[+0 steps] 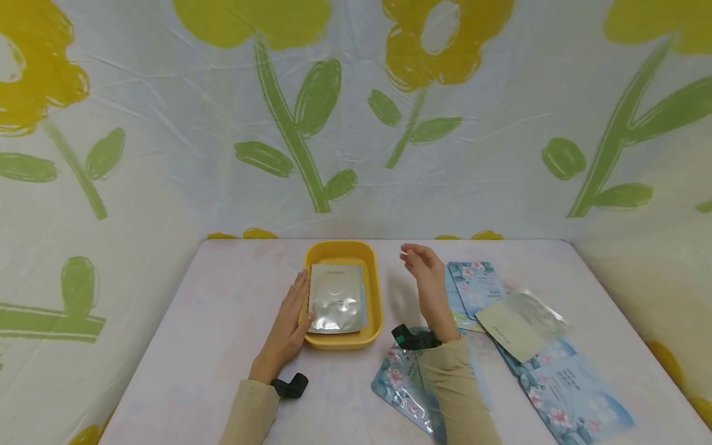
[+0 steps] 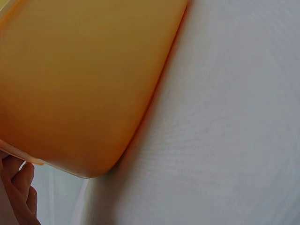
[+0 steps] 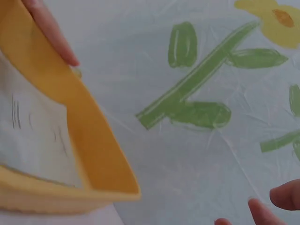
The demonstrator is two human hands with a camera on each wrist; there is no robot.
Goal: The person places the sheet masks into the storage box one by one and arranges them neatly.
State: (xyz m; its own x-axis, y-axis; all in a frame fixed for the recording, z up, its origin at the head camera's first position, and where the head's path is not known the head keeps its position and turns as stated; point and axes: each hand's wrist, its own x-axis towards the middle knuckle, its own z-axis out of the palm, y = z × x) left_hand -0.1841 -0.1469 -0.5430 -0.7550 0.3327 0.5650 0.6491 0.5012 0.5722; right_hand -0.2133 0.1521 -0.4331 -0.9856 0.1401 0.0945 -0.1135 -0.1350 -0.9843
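A yellow plastic tray point(image 1: 379, 309) stands on the table, with a silver sachet point(image 1: 336, 296) lying in it over a pale blue edge of another packet. Along the tray's left side lies my left hand point(image 1: 289, 318), its fingers straight against the outer wall and its thumb near the rim. My right hand point(image 1: 431, 284) is raised between the tray and the loose sachets, fingers loosely bent, with nothing held. The right wrist view shows the tray point(image 3: 101, 145) and some fingertips of the right hand point(image 3: 262, 211). In the left wrist view the tray's wall point(image 2: 84, 84) fills much of the picture.
On the right lie several blue floral sachets point(image 1: 578, 389) and a silver sachet point(image 1: 523, 321), partly overlapping. Another floral sachet point(image 1: 406, 389) lies under the right forearm. A flower-printed cloth point(image 1: 445, 198) hangs behind the table point(image 1: 183, 346).
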